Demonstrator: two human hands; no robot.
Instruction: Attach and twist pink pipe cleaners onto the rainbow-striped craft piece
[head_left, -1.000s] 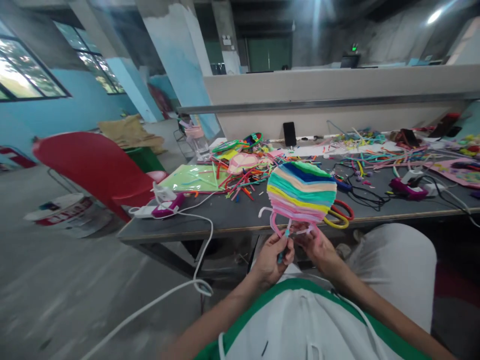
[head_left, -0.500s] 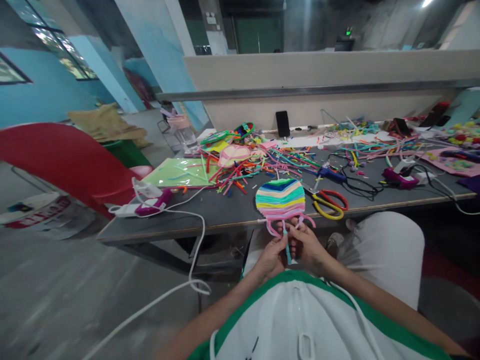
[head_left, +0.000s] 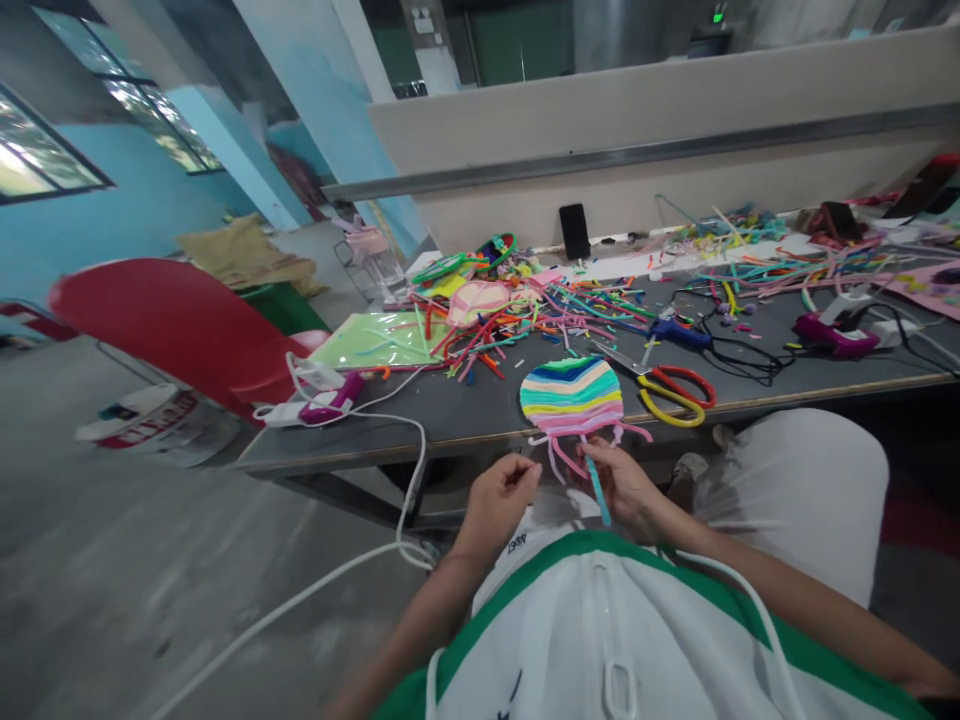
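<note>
A striped pipe-cleaner piece (head_left: 571, 393), shaped like a jellyfish, lies at the table's front edge, its pink strands hanging over. A teal pipe cleaner (head_left: 598, 488) dangles below it. My right hand (head_left: 628, 484) is closed, thumb and fingers pinching the teal pipe cleaner near its top. To the left, apart from the piece, my left hand (head_left: 499, 498) is closed with curled fingertips; whatever they may hold is too small to make out. Just right of the piece lie scissors (head_left: 675, 395) with one red and one yellow handle.
Loose pipe cleaners (head_left: 487, 340) cover the table's back, near a green plastic packet (head_left: 379, 340). A blue glue gun (head_left: 679, 330) with black cable lies behind the scissors. Purple power strips (head_left: 334, 398) sit left and right; a white cord hangs off the left. A phone (head_left: 574, 232) leans upright behind.
My left hand has let go of the teal pipe cleaner and drawn away to the left. My right hand still pinches it. The camera view has tilted and shifted slightly.
</note>
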